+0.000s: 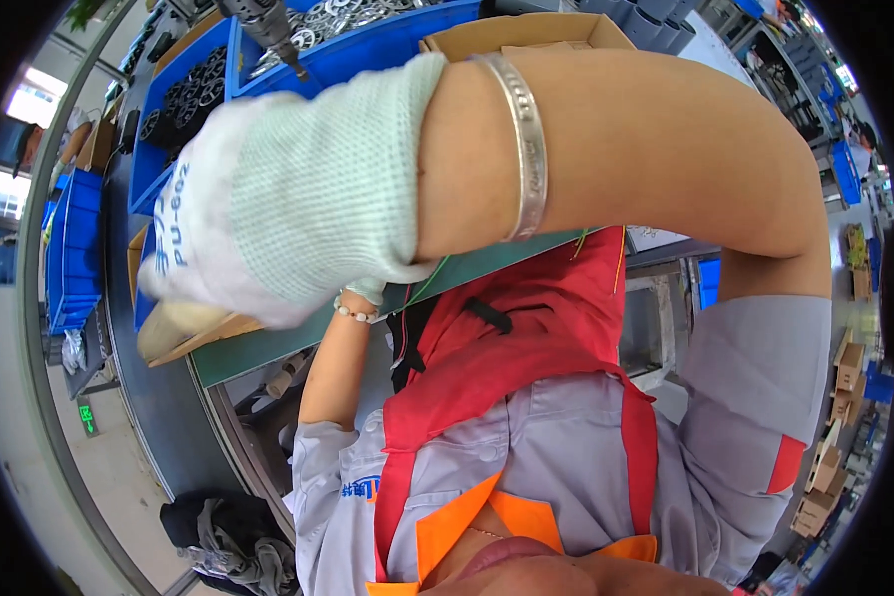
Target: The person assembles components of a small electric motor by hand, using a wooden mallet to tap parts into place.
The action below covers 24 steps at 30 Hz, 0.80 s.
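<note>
My right arm reaches across from the right, a metal bracelet on its wrist. My right hand (293, 189), in a white and pale green knitted glove, is over the left part of the bench. Its coated fingertips point down beside a cardboard box (204, 338); the fingers are blurred and mostly turned out of sight, so any held thing is hidden. Behind it is my left hand (370, 289), of which only a bit of glove cuff shows above a beaded bracelet. The green work mat (253, 355) lies under both hands.
A power screwdriver (266, 32) hangs above the bench. Behind are blue bins with black wheel-shaped parts (197, 91) and shiny metal parts (333, 18), a cardboard tray (531, 35) and grey cylinders (656, 25). Blue crates (74, 248) stand left; dark clothing (228, 544) hangs lower left.
</note>
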Each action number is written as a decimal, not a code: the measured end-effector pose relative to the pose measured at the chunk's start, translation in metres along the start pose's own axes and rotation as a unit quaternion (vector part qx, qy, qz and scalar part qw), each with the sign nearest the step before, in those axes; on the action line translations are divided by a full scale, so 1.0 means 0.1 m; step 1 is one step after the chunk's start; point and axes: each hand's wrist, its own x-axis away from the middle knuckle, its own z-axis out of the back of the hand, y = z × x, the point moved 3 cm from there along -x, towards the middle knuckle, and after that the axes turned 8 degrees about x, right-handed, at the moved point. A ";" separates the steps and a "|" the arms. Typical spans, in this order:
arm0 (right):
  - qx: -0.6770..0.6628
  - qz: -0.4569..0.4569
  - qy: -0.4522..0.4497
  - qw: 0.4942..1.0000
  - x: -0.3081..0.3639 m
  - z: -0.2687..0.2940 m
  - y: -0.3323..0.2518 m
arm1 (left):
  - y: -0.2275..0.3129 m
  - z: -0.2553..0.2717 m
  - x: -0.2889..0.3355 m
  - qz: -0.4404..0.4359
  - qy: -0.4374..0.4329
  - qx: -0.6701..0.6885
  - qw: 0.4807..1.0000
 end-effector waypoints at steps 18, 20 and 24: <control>-0.034 -0.058 0.076 0.995 0.18 -0.10 0.11 | 1.49 -1.01 0.14 -0.325 -0.134 -0.537 0.767; -0.090 -0.019 0.096 0.991 0.05 -0.27 0.01 | 0.47 -0.10 -0.01 -0.084 -0.185 -0.607 0.768; 0.079 -0.060 -0.107 0.989 0.20 -0.75 0.18 | 0.62 -0.10 -0.11 -0.066 0.003 -0.132 0.989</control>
